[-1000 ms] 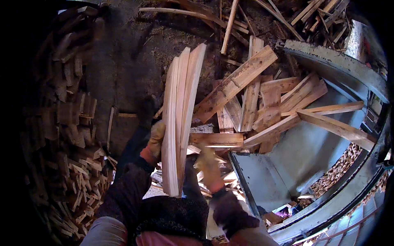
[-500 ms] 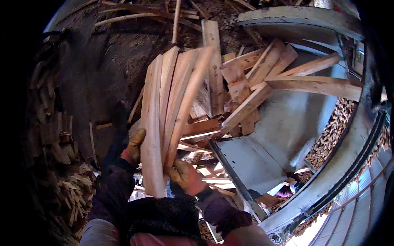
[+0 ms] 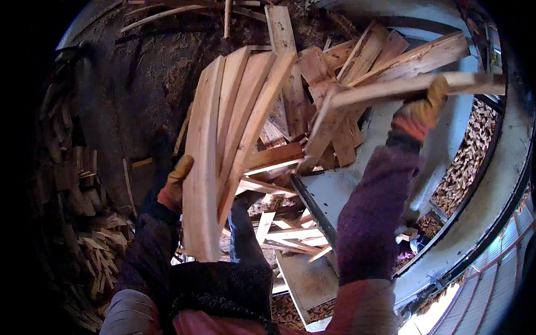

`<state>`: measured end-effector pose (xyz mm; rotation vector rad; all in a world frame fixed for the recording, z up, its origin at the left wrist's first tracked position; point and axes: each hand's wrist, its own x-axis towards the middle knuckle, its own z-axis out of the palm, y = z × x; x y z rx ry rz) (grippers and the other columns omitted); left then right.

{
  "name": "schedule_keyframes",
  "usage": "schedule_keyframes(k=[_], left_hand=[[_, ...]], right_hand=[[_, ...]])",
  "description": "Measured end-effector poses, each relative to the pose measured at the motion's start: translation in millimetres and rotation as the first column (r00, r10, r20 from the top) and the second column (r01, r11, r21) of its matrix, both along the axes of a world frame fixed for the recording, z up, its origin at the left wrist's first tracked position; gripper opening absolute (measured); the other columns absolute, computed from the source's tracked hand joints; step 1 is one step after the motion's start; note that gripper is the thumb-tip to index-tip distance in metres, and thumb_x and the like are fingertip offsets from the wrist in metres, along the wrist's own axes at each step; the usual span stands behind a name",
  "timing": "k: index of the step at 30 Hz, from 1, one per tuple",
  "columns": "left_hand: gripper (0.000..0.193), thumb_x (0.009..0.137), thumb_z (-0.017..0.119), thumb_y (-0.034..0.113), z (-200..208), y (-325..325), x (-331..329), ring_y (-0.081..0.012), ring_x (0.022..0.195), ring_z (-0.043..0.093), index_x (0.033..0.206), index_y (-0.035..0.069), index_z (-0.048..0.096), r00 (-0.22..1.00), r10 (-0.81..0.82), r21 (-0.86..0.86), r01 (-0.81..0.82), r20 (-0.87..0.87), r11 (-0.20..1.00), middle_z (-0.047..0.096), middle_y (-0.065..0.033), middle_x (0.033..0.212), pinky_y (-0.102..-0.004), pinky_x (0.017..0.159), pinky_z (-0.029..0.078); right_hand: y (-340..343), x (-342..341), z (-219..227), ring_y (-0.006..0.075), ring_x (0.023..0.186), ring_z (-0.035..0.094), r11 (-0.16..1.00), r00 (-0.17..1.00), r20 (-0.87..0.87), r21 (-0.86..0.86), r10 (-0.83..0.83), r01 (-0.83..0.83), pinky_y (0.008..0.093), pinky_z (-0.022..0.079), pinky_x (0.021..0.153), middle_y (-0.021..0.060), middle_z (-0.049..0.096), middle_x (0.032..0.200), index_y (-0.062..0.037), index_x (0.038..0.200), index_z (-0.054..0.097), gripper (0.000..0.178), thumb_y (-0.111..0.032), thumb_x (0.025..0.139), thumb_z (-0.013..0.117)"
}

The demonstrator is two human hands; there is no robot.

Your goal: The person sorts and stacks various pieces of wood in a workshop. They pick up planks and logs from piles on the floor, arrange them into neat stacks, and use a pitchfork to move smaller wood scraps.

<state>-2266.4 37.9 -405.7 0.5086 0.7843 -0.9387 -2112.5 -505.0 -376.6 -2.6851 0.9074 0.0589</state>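
Several long wooden boards [image 3: 204, 156] stand fanned in a bundle before my body, tilted away from me. My left hand [image 3: 177, 180], in a tan and orange glove, grips the bundle at its left side; its fingertips are hidden behind the wood. Out to the right, my right hand [image 3: 423, 109], gloved alike, is closed around one wooden board [image 3: 385, 91] that lies across other lumber above a pale metal surface. A loose heap of boards [image 3: 340, 120] spreads between the bundle and that board.
A pale metal bin or chute [image 3: 363, 187] with a dark edge stands at the right. Beyond its curved rim [image 3: 516, 145] lie many small wood pieces [image 3: 468, 156]. Stacked wood scraps [image 3: 103, 245] fill the left, beside dark ground [image 3: 128, 106]. Offcuts [image 3: 296, 234] lie below the bundle.
My right hand has left the lower end of the bundle and reached right to a board, whose near part has lifted. My left hand still supports the bundle.
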Motion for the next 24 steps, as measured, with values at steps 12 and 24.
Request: schedule_keyframes(k=[12,24], left_hand=[[0.059,0.095,0.069,0.049,0,44,-31,-0.0179,0.109,0.068,0.137,0.009,0.062,0.984,0.133,0.092,-0.122,-0.122,0.988,0.069,-0.0079,0.128,-0.0358,0.094,0.058],[0.056,0.097,0.067,0.045,-15,75,-38,-0.0161,0.113,0.066,0.139,0.008,0.061,0.995,0.076,0.206,-0.061,-0.069,0.977,0.068,-0.0063,0.130,-0.0354,0.097,0.056]], right_hand=[[386,-180,-17,0.0293,0.106,0.064,0.818,0.908,0.382,0.569,-0.173,-0.084,0.0395,0.053,0.090,0.0151,0.061,0.129,-0.0047,0.146,0.043,0.056,-0.038,0.102,0.056],[257,-330,-195,0.0299,0.097,0.068,0.472,0.699,-0.616,0.524,-0.363,0.708,0.0425,0.054,0.082,0.0171,0.071,0.104,-0.0096,0.122,0.068,0.034,-0.030,0.094,0.067]])
